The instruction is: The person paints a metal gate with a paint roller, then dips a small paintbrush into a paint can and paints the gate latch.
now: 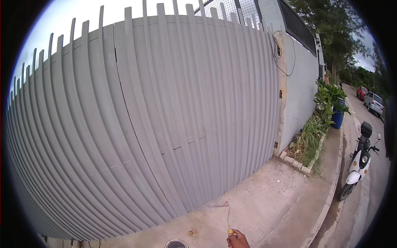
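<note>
My right hand (238,240) is at the bottom edge, right of the middle, with its fingers wrapped round the yellow handle of a paint roller (229,219). The roller's thin wire frame points away from me, and its head lies low in front of the gate's foot. Whether the head touches the ground or the gate, I cannot tell. A large grey slatted gate (178,103) fills most of the view. To the left of my hand stands a round container (176,244) with a pale rim, cut off by the frame. My left hand is out of view.
Right of the gate is a grey wall (300,66) with a hanging cable. A brick-edged plant bed (304,167) and a blue barrel (337,119) stand along it. A white scooter (357,167) is parked on the road, with two cars farther off.
</note>
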Available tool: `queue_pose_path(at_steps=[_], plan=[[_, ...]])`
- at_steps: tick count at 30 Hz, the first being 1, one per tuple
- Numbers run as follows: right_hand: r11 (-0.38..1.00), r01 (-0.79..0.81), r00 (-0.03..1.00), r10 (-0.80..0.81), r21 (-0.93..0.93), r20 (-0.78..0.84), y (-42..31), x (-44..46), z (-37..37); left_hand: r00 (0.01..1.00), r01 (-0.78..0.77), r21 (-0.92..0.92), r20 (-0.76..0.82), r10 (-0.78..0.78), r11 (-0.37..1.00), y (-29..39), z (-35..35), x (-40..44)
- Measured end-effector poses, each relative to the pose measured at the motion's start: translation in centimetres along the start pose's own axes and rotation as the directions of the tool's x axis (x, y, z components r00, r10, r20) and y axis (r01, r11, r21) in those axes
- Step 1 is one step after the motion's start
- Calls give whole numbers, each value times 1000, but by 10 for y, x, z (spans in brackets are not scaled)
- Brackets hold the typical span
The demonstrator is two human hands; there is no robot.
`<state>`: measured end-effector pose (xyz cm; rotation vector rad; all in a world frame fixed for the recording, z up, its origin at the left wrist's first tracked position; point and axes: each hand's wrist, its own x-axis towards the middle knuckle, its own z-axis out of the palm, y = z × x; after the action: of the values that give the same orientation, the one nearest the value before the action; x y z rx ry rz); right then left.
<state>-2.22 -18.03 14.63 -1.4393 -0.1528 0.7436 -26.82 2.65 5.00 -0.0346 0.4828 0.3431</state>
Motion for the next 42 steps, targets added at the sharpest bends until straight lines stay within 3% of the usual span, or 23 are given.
queue_pose_path(at_steps=[1, 2, 5, 6, 9, 10, 11, 13, 15, 16, 19, 20, 25, 28, 30, 32, 36, 39, 42], plan=[[1000, 31, 999, -31, 6, -19, 0, -3, -6, 999, 35, -7, -12, -35, 999, -12, 0, 3], [993, 117, 993, -117, 8, -14, 3, -1, -15, 978, 165, -28, 134, -160, 986, -20, -1, 6], [973, 199, 979, -201, 120, 13, -16, -15, -43, 980, 139, 137, 126, -156, 981, -57, 8, 25], [963, 243, 970, -243, 117, -9, -17, -19, -58, 951, 210, 137, 199, -235, 968, -64, 3, 40], [939, 323, 946, -320, 115, -44, -27, -33, -114, 948, 239, 224, 156, -277, 945, -102, 9, 81], [942, 315, 949, -313, 116, -35, -45, -46, -138, 923, 243, 211, 251, -293, 947, -126, 29, 88], [945, 305, 952, -303, 117, -27, -57, -54, -164, 979, 177, 270, 52, -198, 947, -151, 51, 92], [916, 384, 914, -395, -113, -93, -62, -51, -228, 884, 293, 218, 309, -351, 931, -189, 58, 133], [795, 472, 819, -555, -382, -145, -64, -59, -287, 977, 181, 303, 56, -207, 936, -251, 95, 145], [761, 509, 779, -606, -401, -160, -70, -64, -313, 852, 353, 267, 304, -426, 897, -252, 75, 187], [685, 562, 710, -687, -464, -155, -106, -85, -370, 948, 191, 396, 162, -273, 898, -326, 153, 187], [659, 574, 692, -708, -486, -144, -116, -88, -387, 938, 196, 393, 192, -289, 898, -342, 166, 195], [737, 523, 765, -627, -428, -145, -133, -73, -434, 863, 184, 429, 361, -354, 884, -382, 196, 246], [744, 564, 742, -647, -360, -175, -125, -41, -443, 760, 306, 304, 493, -424, 902, -380, 210, 284], [731, 606, 702, -677, -314, -220, -117, -7, -445, 758, 243, 305, 533, -377, 921, -374, 232, 304], [822, 530, 807, -564, -209, -175, -105, 22, -459, 757, 189, 285, 567, -324, 940, -368, 250, 329], [856, 487, 797, -516, -171, -314, -148, 50, -467, 786, 12, 249, 597, -164, 968, -364, 332, 384], [851, 461, 760, -525, -253, -382, -158, 77, -498, 690, -15, 229, 707, -156, 973, -358, 370, 446], [823, 436, 737, -559, -365, -381, -189, 103, -536, 776, -109, 184, 630, -31, 977, -373, 415, 490]])
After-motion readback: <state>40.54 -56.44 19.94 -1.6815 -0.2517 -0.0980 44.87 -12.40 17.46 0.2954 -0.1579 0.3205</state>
